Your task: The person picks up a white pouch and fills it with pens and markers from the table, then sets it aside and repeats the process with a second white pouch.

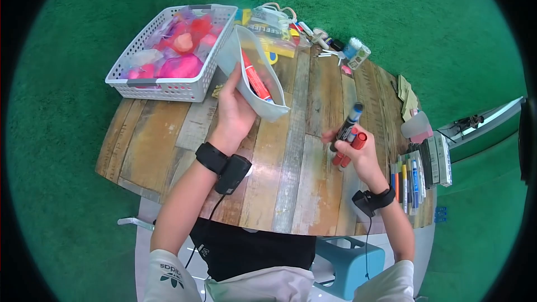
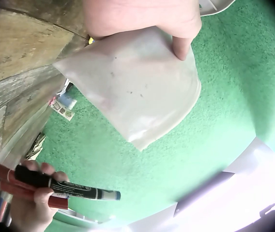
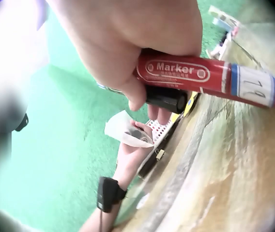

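Note:
My left hand (image 1: 234,114) grips a whitish pouch (image 2: 137,92) by its side, and the pouch's mouth gapes towards the head camera. Inside it lies a red marker (image 1: 256,81). Over the right part of the table, my right hand (image 1: 366,162) holds a bunch of markers, among them a black marker (image 1: 343,128) with a blue end and red markers (image 1: 359,141). In the right wrist view, a red marker (image 3: 186,71) shows the printed word "Marker" and a handwritten white label. The palm hides part of the bunch.
A white perforated basket (image 1: 187,90) of pink and red bagged items stands at the back left. Beside it lie a clear zip bag (image 1: 268,29) and small items. Several pens (image 1: 413,184) lie at the right edge, by a translucent cup (image 1: 415,125). A blue stool (image 1: 358,263) stands below.

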The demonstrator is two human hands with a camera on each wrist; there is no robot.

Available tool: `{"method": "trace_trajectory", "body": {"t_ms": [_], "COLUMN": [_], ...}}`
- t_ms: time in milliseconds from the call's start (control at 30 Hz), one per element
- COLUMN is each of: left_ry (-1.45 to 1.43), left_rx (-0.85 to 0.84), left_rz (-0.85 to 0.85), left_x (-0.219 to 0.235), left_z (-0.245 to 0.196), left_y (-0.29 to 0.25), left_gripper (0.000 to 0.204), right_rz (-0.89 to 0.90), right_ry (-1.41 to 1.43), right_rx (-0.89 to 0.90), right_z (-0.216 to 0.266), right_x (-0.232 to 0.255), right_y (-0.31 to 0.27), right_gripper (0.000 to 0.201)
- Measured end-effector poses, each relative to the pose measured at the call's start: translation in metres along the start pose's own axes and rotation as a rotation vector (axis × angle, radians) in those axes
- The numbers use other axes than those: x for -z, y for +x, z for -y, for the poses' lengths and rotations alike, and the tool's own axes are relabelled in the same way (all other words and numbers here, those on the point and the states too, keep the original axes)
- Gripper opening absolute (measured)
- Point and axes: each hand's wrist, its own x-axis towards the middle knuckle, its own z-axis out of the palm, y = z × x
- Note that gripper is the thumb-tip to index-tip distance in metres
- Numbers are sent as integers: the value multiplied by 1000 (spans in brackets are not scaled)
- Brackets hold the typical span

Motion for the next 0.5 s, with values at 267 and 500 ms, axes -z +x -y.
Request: {"method": "trace_trajectory", "body": {"t_ms": [267, 500], "left_ry": [20, 17], "left_rx": [10, 27], "left_rz": [-16, -27], "left_x": [-2, -1], "left_z": [2, 5], "left_y": [-2, -2], "left_gripper": [37, 37], "right_rz": [-163, -109], "right_ry": [71, 28], "right_rx": [148, 22], "right_z": [-15, -30], "right_x": [-19, -15], "right_y": [9, 5], "right_gripper": [23, 22]}}
